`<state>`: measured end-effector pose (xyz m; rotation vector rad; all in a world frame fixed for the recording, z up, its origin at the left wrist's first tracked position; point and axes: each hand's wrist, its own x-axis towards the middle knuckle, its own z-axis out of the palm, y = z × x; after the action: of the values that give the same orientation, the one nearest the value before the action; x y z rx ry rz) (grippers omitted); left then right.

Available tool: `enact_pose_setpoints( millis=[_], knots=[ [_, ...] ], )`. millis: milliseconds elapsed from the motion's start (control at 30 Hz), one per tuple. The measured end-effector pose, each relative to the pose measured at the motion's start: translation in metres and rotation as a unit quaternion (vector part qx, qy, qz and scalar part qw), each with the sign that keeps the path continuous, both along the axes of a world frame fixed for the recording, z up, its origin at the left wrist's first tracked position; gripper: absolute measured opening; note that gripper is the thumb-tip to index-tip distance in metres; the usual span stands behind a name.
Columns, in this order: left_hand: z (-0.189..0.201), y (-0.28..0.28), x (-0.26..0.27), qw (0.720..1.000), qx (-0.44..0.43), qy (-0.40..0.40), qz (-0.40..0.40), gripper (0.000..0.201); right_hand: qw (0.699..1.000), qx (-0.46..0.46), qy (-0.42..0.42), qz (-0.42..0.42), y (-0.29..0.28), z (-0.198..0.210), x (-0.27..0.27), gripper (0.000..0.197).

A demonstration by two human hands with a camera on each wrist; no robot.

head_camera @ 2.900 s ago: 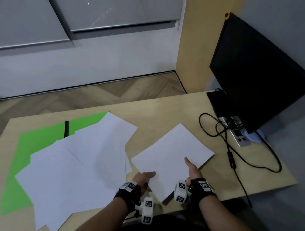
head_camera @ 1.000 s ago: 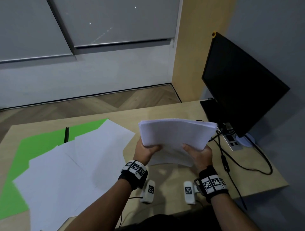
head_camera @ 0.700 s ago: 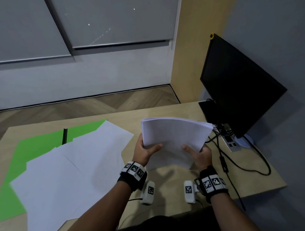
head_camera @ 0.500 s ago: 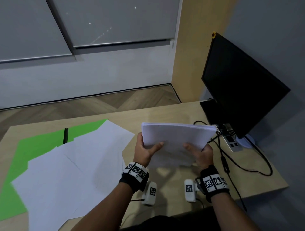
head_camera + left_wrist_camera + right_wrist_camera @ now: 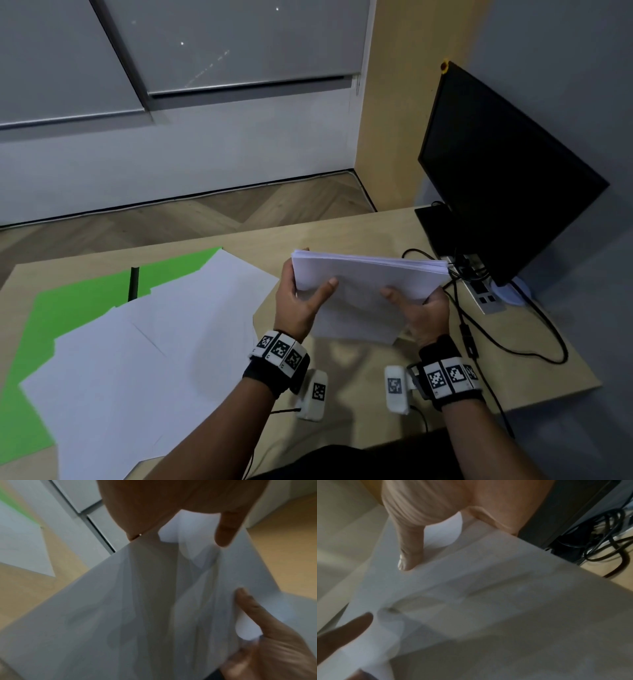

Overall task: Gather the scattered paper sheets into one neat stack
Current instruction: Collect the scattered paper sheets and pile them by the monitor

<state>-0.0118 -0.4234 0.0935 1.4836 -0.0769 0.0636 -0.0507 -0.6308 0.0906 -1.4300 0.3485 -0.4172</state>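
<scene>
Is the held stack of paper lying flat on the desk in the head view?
No: both hands hold the stack on edge above the desk.

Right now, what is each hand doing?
Left hand: grips the paper stack by its left edge.
Right hand: grips the same stack's right side.

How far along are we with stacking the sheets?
Partly done. A bundle of sheets is already gathered, held on edge above the desk between the left hand and right hand, apparently for squaring up. Left: the loose white sheets fanned over the green sheet on the left of the desk still need collecting.
</scene>
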Motion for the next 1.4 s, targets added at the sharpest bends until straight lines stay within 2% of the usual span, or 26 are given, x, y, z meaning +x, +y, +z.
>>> enact_pose_setpoints(
  millis=[133,300,400,500,600,667,800,1000,1100,1200,1267,1400],
  knots=[
    [0.002,-0.005,-0.002,1.000,0.007,-0.002,-0.010,0.061,1.000,-0.014,-0.010,-0.017,0.001,0.011,0.006,0.061],
    [-0.006,-0.003,-0.005,0.997,0.072,-0.026,-0.019,0.055,0.998,-0.055,0.031,-0.004,0.003,0.010,0.005,0.044],
    [-0.008,0.001,0.007,0.998,0.034,0.041,0.016,0.054,0.999,-0.036,0.032,-0.014,0.000,0.012,0.007,0.034],
    [-0.005,0.007,0.017,0.995,0.020,0.099,-0.026,0.057,0.998,-0.039,0.025,0.031,-0.003,0.019,0.008,0.038],
    [0.009,0.004,0.023,0.992,0.066,0.102,-0.034,0.031,0.998,-0.044,0.038,0.020,0.002,0.026,0.017,0.030],
    [0.023,0.003,0.030,0.995,0.052,0.080,-0.017,0.025,0.999,-0.046,0.024,-0.003,0.005,0.036,0.023,0.026],
    [0.038,0.008,0.039,0.999,0.031,0.041,-0.016,0.024,0.999,-0.044,-0.025,-0.004,0.001,0.052,0.026,0.036],
    [0.006,0.002,0.028,0.986,0.057,0.154,-0.023,0.028,0.998,-0.019,0.051,0.015,0.005,0.018,0.024,0.040],
    [0.008,-0.003,0.030,0.986,0.071,0.149,-0.028,0.027,0.997,-0.027,0.068,0.013,0.001,0.018,0.026,0.040],
    [0.013,-0.004,0.033,0.988,0.056,0.142,-0.022,0.026,0.996,-0.039,0.076,0.003,-0.005,0.019,0.026,0.034],
    [0.014,-0.001,0.036,0.990,0.045,0.130,-0.023,0.027,0.996,-0.050,0.067,-0.004,-0.007,0.023,0.025,0.037],
    [0.004,0.006,0.039,0.987,0.062,0.143,-0.038,0.033,0.996,-0.056,0.075,0.015,-0.008,0.019,0.019,0.035]
  ],
)
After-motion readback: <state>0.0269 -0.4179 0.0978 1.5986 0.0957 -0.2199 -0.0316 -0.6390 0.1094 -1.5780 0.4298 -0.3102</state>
